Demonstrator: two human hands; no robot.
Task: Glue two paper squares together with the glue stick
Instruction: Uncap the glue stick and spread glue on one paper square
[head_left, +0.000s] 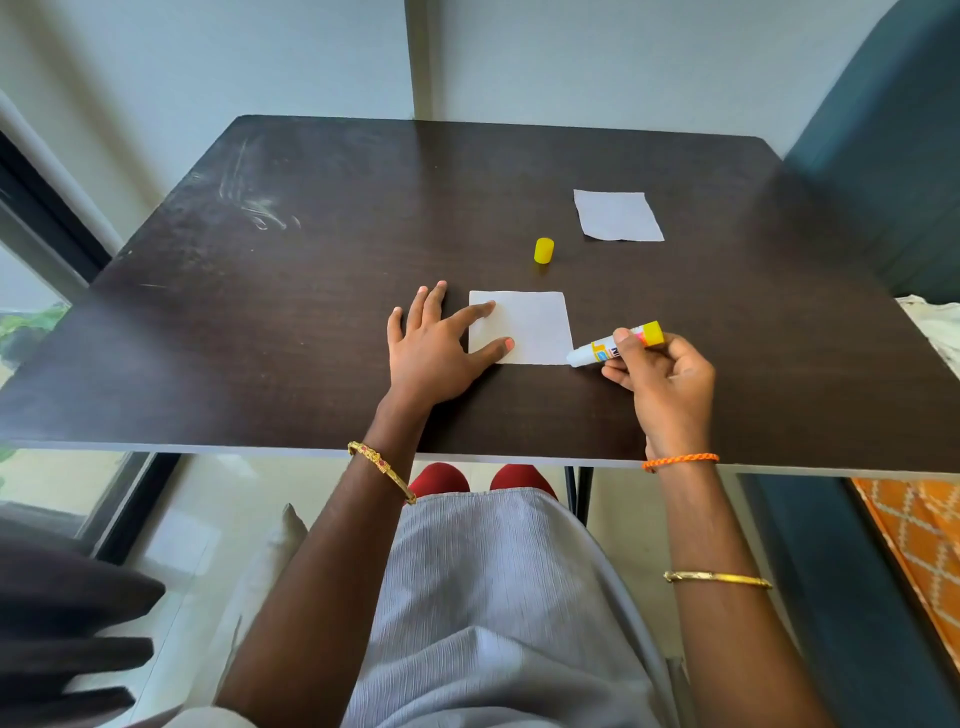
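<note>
- Here, the right hand (662, 376) is nearest, its fingers curled tight around the glue stick (615, 344), so the grip is clamped on it. The stick leans over, with its white tip at the near right corner of the near paper (530, 327). I think it is held low like this so the glue can rub across the sheet.
- The left hand (434, 345) lies flat with its fingers spread. A finger and the thumb press on the left edge of the near paper, likely so it will not slide.
- The rest of the sheet is bare, so the stick has room to sweep left.
- Farther back, the yellow cap (544, 251) stands alone, out of the way.
- Farthest, the second paper (618, 215) waits, well apart from the first.
- The bench (311, 260) has lots of open room on the left. The near edge is close to both wrists.
</note>
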